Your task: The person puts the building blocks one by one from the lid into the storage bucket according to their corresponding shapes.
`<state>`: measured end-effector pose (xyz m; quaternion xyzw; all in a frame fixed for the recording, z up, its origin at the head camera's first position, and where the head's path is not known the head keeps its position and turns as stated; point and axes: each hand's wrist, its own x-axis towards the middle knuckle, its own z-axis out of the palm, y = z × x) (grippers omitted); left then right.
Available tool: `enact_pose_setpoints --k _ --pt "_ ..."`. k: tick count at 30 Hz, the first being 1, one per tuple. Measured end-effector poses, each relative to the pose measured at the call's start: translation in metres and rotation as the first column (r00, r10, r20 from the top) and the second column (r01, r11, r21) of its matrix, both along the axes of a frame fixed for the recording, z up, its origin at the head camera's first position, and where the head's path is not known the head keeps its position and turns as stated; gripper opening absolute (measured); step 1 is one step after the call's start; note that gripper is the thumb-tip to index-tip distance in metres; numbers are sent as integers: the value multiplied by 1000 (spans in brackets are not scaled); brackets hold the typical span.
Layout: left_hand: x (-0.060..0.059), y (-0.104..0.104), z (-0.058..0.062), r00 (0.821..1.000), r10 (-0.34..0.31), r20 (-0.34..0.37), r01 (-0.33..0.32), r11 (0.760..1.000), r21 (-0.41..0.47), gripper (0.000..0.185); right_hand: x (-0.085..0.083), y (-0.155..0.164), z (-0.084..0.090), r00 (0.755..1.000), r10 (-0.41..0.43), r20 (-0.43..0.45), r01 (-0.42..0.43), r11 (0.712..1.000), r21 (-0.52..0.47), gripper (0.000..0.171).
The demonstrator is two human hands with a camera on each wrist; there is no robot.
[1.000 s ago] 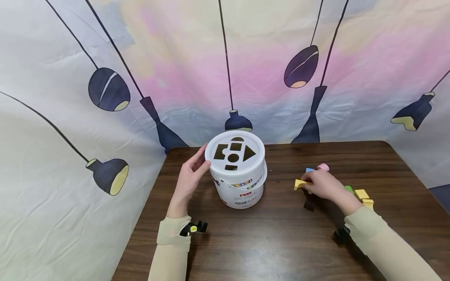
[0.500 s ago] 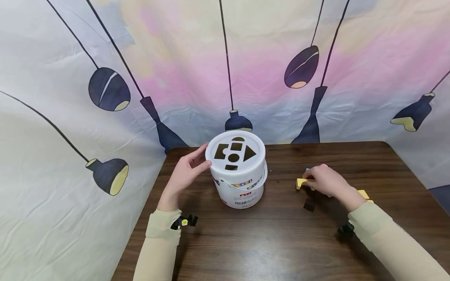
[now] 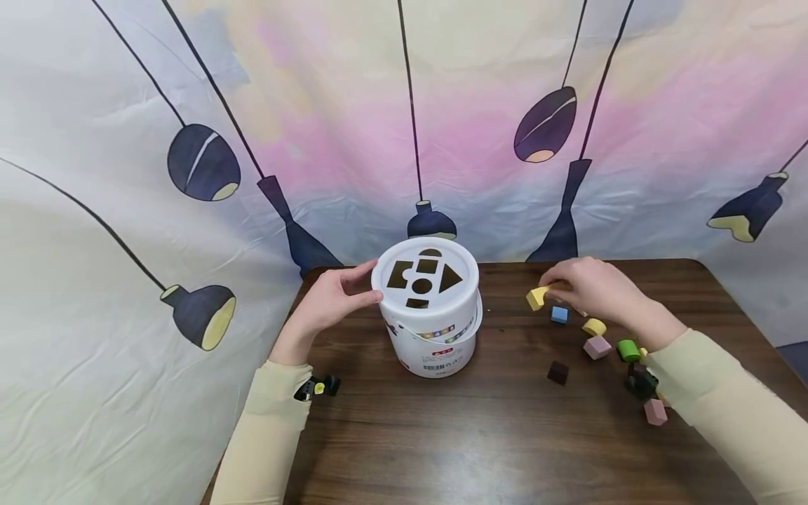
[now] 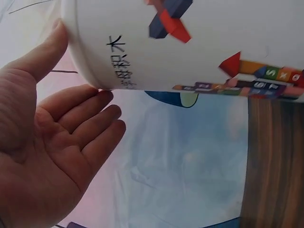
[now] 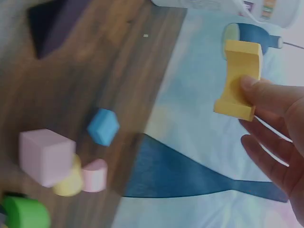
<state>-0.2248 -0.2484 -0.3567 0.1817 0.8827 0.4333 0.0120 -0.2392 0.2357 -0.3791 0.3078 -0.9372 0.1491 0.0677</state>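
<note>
My left hand (image 3: 325, 301) rests on the left side of a white shape-sorter bucket (image 3: 438, 351). Its thumb and fingertips touch the rim, and the palm stays apart from the wall in the left wrist view. Cut-out holes of various shapes mark the bucket's lid (image 3: 463, 294). To the right, my right hand (image 3: 596, 291) pinches a yellow arch block (image 5: 237, 78) between thumb and fingers, above the table. A blue block (image 3: 559, 314) lies just below that hand; the small pink piece (image 5: 95, 175) beside it is partly covered by the hand in the head view.
Loose blocks lie right of the bucket: a dark brown one (image 3: 558, 372), a pinkish cube (image 3: 597, 346), a green one (image 3: 628, 350), a yellow one (image 3: 594, 327) and a pink one (image 3: 656, 412). The right forearm hides others. A lamp-patterned cloth (image 3: 353, 105) hangs behind the wooden table (image 3: 442, 442).
My right hand has lifted the yellow arch block off the table, uncovering several blocks beneath. My left forearm has swung left while the fingers stay at the bucket's rim.
</note>
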Motion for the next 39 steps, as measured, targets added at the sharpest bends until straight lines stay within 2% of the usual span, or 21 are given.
enact_pose_setpoints --k 3,6,12,20,28,35,39 --pt "-1 -3 7 1000 8 -11 -8 997 -82 73 -3 -6 14 998 38 -59 -39 999 -10 16" --pt "0 -5 13 1000 15 -4 -15 992 -125 73 -6 -12 26 991 77 -107 -78 997 -6 16" --pt "1 -5 20 1000 16 9 -14 988 -152 72 -13 -18 42 973 121 -195 -125 992 -5 20" --pt "-1 4 25 999 27 27 -21 982 -188 75 -23 -21 58 936 183 -300 -205 978 -43 26" --pt "0 7 26 998 30 58 -20 984 -175 74 -29 -40 73 933 221 -283 -252 965 -75 23" --pt "1 8 26 998 41 56 -31 984 -174 73 -37 -74 80 929 267 -257 -296 952 -81 17" --pt "0 8 27 998 37 48 -28 983 -181 74 -44 -96 81 920 316 -234 -345 934 -96 15"
